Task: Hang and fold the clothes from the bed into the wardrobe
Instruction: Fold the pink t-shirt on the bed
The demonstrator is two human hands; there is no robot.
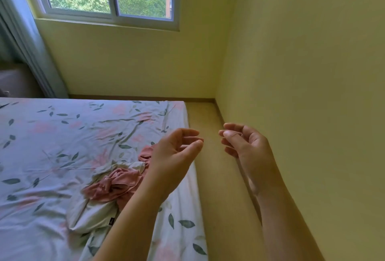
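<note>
Pink/white clothes [113, 188] bunched on bed [52, 135]; left hand [177, 150] & right hand [248, 146] empty, loosely curled, apart. Pickup not begun; next: grab 1 garment.

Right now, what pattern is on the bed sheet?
Green leaves and pink flowers on the pale bed sheet, head view.

Crumpled pink and cream cloth garments [112, 190] lie left of the left hand [175, 152] on a creased, matt floral cotton-like bedsheet [52, 146].

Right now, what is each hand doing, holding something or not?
Left hand: open, loosely curled, holding nothing.
Right hand: open, loosely curled, holding nothing.
</note>
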